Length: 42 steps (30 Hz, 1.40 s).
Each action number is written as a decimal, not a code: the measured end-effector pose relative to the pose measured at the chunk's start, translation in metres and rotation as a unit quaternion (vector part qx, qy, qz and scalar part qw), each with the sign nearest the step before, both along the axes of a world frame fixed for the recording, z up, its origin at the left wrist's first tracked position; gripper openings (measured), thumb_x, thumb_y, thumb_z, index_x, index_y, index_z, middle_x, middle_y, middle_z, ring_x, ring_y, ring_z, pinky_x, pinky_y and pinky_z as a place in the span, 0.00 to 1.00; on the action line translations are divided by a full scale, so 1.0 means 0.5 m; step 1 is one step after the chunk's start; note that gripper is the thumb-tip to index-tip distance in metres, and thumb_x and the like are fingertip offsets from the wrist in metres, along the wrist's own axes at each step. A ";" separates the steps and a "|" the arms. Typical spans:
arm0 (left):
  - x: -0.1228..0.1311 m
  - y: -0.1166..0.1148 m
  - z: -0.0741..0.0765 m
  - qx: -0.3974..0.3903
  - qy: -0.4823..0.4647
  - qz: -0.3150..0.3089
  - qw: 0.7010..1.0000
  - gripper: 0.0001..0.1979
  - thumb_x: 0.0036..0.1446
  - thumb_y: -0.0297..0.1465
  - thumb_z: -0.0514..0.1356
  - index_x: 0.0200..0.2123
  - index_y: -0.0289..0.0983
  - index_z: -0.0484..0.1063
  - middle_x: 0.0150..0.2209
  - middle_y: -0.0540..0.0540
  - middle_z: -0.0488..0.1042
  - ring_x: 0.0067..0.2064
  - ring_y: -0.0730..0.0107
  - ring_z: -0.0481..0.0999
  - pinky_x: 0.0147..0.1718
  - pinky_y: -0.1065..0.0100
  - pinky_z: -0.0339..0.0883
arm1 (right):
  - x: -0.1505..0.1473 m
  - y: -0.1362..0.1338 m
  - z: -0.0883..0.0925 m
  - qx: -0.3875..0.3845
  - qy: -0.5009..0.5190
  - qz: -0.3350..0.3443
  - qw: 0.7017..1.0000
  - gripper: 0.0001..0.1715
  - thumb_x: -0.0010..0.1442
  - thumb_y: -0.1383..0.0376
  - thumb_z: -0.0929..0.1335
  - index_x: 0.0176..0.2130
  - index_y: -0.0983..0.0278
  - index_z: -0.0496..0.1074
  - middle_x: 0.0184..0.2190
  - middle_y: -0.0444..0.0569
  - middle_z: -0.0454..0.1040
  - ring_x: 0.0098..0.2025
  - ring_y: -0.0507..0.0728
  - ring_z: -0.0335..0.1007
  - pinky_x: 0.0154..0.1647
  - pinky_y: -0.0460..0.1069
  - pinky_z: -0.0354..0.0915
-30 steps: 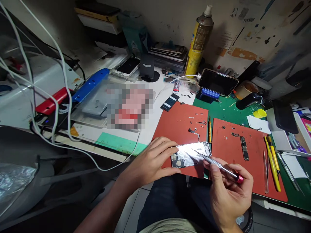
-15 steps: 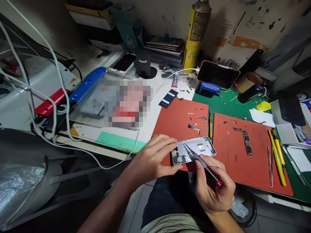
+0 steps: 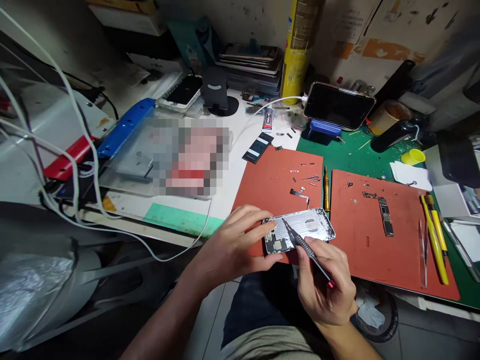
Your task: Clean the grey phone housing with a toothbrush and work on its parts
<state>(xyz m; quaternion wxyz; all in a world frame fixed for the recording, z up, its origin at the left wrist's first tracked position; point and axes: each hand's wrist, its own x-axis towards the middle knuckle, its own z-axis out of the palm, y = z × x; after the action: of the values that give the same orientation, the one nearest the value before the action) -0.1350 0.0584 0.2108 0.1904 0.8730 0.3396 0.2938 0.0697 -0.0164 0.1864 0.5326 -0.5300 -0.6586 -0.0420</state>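
Phone shell (image 3: pixel 299 222) and slim tool (image 3: pixel 307 249), one to each grip

Left grip (image 3: pixel 243 240): closed on one end of the shell, fingers over the far edge, thumb at the near edge.
Right grip (image 3: pixel 326 277): pinched closed around the tool's barrel.
Shell: between the two grips, inner face up, over the near edge of the left red mat (image 3: pixel 270 185).
Tool: slanting from the right grip toward the left, tip at the ribbed inner face; whether it touches cannot be told.

Handling, as judged: left grip best firm at the rim, so that the shell neither turns nor flexes; tool best low, pressure light, strokes short and aimed clear of the left grip. A slip could score the face or catch the dark parts (image 3: pixel 269 246) beside that grip.

Markings: black card (image 3: pixel 257 148), beyond the left grip, two white bands, print too small. Glue tube (image 3: pixel 267 119), farther beyond, appears to read "B-7000". Yellow can (image 3: pixel 294 70), farther still, print illegible. Wall sheet (image 3: pixel 348 22), well beyond the right grip, text illegible.
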 end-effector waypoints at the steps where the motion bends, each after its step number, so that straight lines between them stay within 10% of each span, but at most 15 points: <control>1: 0.000 0.000 0.000 0.002 0.008 -0.001 1.000 0.20 0.66 0.34 0.71 0.58 0.38 0.73 0.54 0.41 0.78 0.54 0.56 0.77 0.54 0.52 0.76 | -0.001 0.000 0.000 0.000 0.001 -0.001 1.000 0.25 0.60 0.80 0.78 0.49 0.62 0.68 0.43 0.50 0.85 0.44 0.57 0.86 0.46 0.53 0.80; 42: 0.000 0.011 0.014 -0.044 0.066 -0.035 0.996 0.27 0.64 0.34 0.73 0.62 0.34 0.71 0.52 0.41 0.76 0.52 0.54 0.73 0.52 0.52 0.76 | -0.019 -0.006 0.001 0.020 -0.070 -0.043 0.996 0.19 0.60 0.78 0.79 0.43 0.65 0.70 0.41 0.55 0.86 0.46 0.58 0.85 0.49 0.54 0.77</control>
<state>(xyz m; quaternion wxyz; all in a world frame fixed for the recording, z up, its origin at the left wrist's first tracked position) -0.1351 0.0641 0.2178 0.2157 0.8926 0.3331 0.2140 0.0603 -0.0196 0.1867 0.4936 -0.5428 -0.6697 -0.1152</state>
